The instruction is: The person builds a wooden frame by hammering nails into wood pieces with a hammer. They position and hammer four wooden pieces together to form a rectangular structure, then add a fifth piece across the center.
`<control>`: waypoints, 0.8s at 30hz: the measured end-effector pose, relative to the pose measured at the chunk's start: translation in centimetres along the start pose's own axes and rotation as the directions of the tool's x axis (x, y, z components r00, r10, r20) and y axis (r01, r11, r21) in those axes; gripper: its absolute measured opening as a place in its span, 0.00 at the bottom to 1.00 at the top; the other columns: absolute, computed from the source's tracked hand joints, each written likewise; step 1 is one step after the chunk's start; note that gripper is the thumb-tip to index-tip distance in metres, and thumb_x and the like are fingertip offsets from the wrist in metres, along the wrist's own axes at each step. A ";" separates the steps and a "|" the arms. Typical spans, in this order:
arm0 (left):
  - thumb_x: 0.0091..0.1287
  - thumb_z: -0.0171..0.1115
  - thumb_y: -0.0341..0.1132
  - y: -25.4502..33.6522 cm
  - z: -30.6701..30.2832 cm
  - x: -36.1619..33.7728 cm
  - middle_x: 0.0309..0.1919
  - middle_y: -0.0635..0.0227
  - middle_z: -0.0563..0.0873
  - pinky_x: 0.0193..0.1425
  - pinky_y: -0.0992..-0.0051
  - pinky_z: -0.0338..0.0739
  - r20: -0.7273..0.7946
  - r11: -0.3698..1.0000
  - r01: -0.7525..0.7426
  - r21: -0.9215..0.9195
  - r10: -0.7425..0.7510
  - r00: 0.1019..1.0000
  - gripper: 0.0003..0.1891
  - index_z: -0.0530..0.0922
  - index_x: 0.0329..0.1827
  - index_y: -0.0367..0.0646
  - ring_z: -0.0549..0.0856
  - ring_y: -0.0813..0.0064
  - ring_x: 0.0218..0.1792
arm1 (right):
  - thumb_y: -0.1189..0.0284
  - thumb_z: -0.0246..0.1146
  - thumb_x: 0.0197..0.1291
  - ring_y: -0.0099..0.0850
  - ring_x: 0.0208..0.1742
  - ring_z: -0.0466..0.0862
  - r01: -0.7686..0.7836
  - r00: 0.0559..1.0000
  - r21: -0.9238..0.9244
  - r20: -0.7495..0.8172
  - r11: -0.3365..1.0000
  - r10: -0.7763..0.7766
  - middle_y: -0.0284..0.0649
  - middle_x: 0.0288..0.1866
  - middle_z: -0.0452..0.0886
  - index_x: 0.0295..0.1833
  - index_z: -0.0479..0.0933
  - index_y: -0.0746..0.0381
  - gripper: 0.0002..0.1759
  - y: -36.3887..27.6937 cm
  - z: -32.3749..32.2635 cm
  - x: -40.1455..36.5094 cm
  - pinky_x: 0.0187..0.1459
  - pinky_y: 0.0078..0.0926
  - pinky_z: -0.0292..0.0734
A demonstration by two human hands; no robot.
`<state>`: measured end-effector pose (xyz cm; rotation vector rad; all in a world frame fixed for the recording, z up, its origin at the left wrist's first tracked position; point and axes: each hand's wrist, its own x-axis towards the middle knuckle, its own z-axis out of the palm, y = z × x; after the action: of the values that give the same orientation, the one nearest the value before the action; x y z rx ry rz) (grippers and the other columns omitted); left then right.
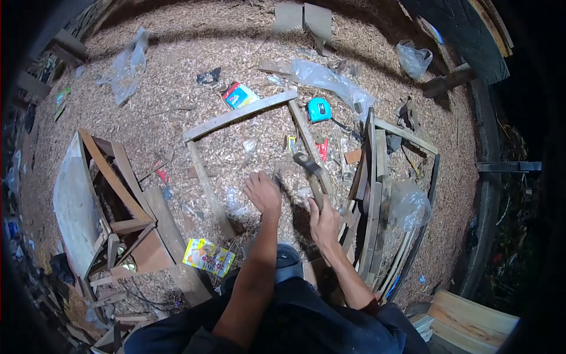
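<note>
My right hand point(325, 223) is closed around the handle of a hammer point(310, 168), whose dark metal head points up and away from me. My left hand point(263, 193) is palm down over the wood shavings, its fingers slightly bent and a little apart; nothing shows in it, though the underside is hidden. Just beyond it is a small dark piece point(277, 171) that I cannot make out. Both hands are between the legs of a three-sided wooden frame point(239, 114) lying on the ground. The hammer is beside the frame's right leg.
A turquoise tape measure point(319, 110) lies beyond the frame. To the left stands a wooden piece with a pale panel point(75, 203). Stacked wooden strips point(371, 218) lean at the right. Yellow wrapper point(209, 257), plastic bags point(414, 59) and wood shavings point(159, 76) cover the ground.
</note>
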<state>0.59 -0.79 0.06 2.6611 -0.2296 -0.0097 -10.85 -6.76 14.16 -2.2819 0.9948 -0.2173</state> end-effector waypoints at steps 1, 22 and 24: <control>0.64 0.56 0.33 -0.1 0.1 0.1 0.42 0.60 0.77 0.54 0.60 0.64 -0.004 1.000 -0.003 0.005 0.003 1.000 0.06 0.79 0.38 0.42 0.73 0.58 0.49 | 0.62 0.59 0.69 0.60 0.29 0.81 0.065 0.994 0.154 -0.097 0.986 -0.050 0.61 0.24 0.79 0.44 0.74 0.66 0.16 -0.6 0.0 -0.2 0.29 0.53 0.73; 0.62 0.58 0.34 -0.5 0.2 0.1 0.40 0.60 0.77 0.52 0.59 0.64 -0.042 0.999 -0.046 0.000 0.046 0.998 0.07 0.79 0.39 0.42 0.74 0.57 0.47 | 0.71 0.61 0.66 0.59 0.27 0.81 -0.029 0.999 0.083 0.036 0.996 0.026 0.59 0.21 0.77 0.40 0.71 0.67 0.10 -2.3 0.0 -0.8 0.26 0.50 0.72; 0.62 0.60 0.36 -0.9 0.6 0.0 0.40 0.60 0.77 0.52 0.60 0.64 -0.043 0.998 -0.059 0.022 0.060 0.997 0.08 0.79 0.38 0.42 0.74 0.58 0.47 | 0.69 0.61 0.67 0.58 0.27 0.82 0.078 0.991 0.205 -0.121 0.976 -0.054 0.59 0.21 0.77 0.42 0.73 0.68 0.11 -0.7 1.7 -1.3 0.27 0.49 0.74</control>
<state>0.68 -0.28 -0.84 2.6706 -0.2963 0.0695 -10.72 -4.66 13.41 -2.1306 0.9071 -0.4641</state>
